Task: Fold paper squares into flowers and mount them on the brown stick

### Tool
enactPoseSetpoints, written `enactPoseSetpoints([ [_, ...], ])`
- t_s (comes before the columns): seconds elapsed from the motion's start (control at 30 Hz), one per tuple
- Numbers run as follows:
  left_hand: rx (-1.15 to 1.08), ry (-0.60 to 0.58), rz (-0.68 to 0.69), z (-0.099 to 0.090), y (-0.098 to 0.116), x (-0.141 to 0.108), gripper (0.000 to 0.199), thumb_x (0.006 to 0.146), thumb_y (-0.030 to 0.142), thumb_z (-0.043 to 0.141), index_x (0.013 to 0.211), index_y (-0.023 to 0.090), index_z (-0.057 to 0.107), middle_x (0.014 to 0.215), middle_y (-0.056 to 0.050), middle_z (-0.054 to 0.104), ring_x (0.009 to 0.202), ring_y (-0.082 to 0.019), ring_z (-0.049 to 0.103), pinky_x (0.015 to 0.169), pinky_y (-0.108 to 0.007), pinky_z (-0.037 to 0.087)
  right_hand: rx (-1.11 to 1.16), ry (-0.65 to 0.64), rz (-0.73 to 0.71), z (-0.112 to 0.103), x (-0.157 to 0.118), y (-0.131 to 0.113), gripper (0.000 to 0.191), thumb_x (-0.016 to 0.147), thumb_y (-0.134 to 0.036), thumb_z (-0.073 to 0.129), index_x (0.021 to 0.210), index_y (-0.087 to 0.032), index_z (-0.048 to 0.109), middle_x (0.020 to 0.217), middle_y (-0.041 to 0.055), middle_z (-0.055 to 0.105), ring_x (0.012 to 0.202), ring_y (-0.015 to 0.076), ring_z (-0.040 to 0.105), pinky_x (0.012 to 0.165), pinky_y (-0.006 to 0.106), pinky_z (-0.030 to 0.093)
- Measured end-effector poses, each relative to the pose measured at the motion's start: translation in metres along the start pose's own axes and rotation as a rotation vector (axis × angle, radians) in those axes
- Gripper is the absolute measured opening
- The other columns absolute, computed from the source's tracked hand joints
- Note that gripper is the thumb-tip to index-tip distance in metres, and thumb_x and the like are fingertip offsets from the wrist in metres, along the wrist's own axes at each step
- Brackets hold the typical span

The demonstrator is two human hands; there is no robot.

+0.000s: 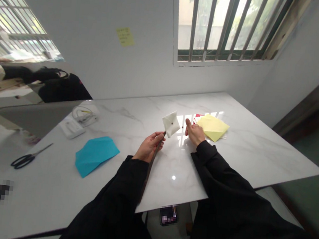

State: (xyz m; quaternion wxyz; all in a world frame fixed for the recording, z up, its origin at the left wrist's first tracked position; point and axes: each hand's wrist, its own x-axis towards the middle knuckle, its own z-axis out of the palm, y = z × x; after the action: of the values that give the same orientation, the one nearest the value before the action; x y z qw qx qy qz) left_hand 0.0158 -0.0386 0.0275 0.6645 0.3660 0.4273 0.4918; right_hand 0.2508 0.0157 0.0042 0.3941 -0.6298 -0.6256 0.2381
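A white folded-paper pinwheel [171, 124] with a dark spot at its centre tops a thin dark brown stick [155, 153]. My left hand [150, 146] is closed around the stick just below the paper. My right hand [194, 133] hovers or rests to the right of the pinwheel, thumb raised and apart from the fingers, with nothing visible in it. Between the hand and the pinwheel lies a tiny dark piece [182, 127]. Yellow paper [214, 128] lies just beyond my right hand, with red paper [197, 116] partly under it.
On the white marbled table [124, 123] to the left are a blue folded paper [97, 155], black-handled scissors [25, 160] and a white box with a coiled cable [73, 128]. A yellow note [125, 36] sticks to the wall. A barred window [225, 23] is above the table.
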Motion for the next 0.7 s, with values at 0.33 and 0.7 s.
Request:
enactPoseSetpoints([
  [0.33,-0.019,-0.003,0.009,-0.0015,-0.0003,0.0014,0.064,0.051,0.045,0.107,0.097,0.016,0.074,0.078,-0.001,0.068,0.063,-0.007,0.057,0.057,-0.017,0.044,0.16,-0.009,-0.043,0.0008,-0.0012,-0.0044,0.091,0.098,-0.089,0.021,0.079,-0.02,0.078,0.063,0.0055,0.065,0.07,0.0229,0.066,0.079,0.035,0.048],
  [0.7,0.001,0.002,0.012,-0.0016,-0.0007,0.0015,0.063,0.053,0.045,0.106,0.097,0.015,0.073,0.079,-0.001,0.068,0.064,-0.008,0.057,0.059,-0.019,0.043,0.197,0.103,-0.058,0.0006,-0.0029,-0.0037,0.083,0.101,-0.083,0.029,0.117,-0.02,0.08,0.071,0.0024,0.067,0.072,0.0218,0.065,0.077,0.033,0.048],
])
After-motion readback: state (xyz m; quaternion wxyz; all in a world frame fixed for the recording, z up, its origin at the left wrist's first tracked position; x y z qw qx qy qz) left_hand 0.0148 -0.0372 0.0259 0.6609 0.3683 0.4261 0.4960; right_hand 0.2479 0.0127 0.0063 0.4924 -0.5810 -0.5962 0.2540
